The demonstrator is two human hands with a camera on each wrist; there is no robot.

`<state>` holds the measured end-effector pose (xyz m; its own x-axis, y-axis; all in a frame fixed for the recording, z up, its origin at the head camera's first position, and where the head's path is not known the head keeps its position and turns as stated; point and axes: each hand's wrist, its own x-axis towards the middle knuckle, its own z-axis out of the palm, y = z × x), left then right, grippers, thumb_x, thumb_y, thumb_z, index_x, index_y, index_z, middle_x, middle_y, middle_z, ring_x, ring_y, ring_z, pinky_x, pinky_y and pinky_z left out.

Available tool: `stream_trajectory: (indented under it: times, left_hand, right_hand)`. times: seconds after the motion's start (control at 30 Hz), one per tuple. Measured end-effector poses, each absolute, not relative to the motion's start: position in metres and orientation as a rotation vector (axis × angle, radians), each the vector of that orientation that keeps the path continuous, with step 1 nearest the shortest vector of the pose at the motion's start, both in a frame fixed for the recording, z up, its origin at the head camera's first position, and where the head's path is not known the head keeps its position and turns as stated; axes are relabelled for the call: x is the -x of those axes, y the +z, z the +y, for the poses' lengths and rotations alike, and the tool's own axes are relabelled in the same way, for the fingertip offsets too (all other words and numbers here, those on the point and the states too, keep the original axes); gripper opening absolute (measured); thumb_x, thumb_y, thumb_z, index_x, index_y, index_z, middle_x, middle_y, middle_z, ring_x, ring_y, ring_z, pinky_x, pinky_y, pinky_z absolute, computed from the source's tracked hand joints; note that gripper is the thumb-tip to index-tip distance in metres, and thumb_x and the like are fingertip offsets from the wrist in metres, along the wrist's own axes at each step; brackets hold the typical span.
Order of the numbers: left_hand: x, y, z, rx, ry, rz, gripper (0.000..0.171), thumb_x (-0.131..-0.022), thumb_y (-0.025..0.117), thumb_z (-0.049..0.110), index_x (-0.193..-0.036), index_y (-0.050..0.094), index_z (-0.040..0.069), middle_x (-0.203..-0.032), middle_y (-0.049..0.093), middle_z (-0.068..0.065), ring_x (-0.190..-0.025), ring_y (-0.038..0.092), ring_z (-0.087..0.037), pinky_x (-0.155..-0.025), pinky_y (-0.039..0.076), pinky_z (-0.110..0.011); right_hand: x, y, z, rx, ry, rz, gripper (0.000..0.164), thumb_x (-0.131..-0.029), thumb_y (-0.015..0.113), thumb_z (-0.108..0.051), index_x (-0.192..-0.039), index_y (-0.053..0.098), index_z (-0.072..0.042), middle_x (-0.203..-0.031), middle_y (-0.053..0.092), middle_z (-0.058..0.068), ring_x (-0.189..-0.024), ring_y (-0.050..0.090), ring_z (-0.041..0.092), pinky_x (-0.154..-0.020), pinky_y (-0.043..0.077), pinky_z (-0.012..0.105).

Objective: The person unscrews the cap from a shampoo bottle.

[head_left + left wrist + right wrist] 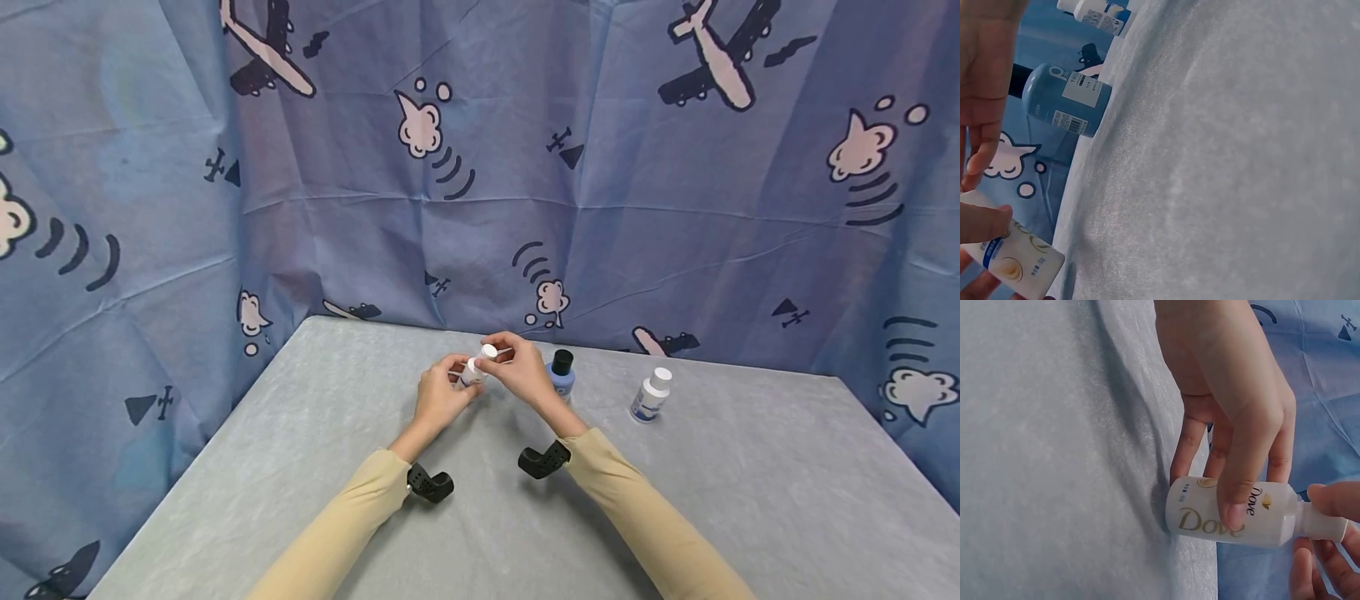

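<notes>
A small white Dove bottle (1200, 520) is held between the two hands, above the far part of the table. My left hand (437, 397) grips its body, thumb across the label. At the top end, my right hand (523, 372) pinches the white cap (1327, 526) between thumb and fingers. A short stretch of neck shows between body and cap in the right wrist view; whether the cap is loose I cannot tell. Just right of the right hand stands a blue bottle (561, 383) with a black cap, its lower part partly hidden by that hand's wrist.
Farther right, a white bottle (651, 397) with a blue-and-white label stands upright. All of this is on a table (480, 533) under a pale grey cloth. Behind its far edge hangs a blue curtain (480, 225) printed with planes. Black mounts (545, 460) are strapped at both wrists.
</notes>
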<state>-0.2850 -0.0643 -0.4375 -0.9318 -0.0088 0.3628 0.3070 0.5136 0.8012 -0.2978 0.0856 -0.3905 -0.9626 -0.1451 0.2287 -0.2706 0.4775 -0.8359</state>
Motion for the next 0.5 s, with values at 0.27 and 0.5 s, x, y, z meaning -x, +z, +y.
stream_trajectory:
  times: [0.27,0.5]
  left_hand:
    - [0.2853,-0.4396,-0.0665,0.280,-1.410,-2.438,0.041,-0.076,0.079,0.013,-0.114,0.066,0.006,-0.099,0.071,-0.014,-0.087,0.067,-0.029,-0.078,0.054,-0.040]
    - [0.2886,-0.4408,-0.0687,0.272,-1.432,-2.435,0.043,-0.076,0.079,0.012,-0.116,0.065,0.006,-0.100,0.071,-0.016,-0.087,0.068,-0.028,-0.079,0.054,-0.041]
  right_hand:
    - [0.2993,-0.3902,0.0865,-0.389,1.500,-2.582,0.031,-0.084,0.073,-0.013,-0.113,0.067,-0.005,-0.110,0.067,0.014,-0.095,0.066,0.027,-0.075,0.057,0.033]
    - [0.2994,-0.3890,0.0882,-0.379,1.477,-2.582,0.028,-0.083,0.075,-0.015,-0.109,0.070,-0.007,-0.105,0.070,0.013,-0.092,0.066,0.026,-0.074,0.056,0.033]
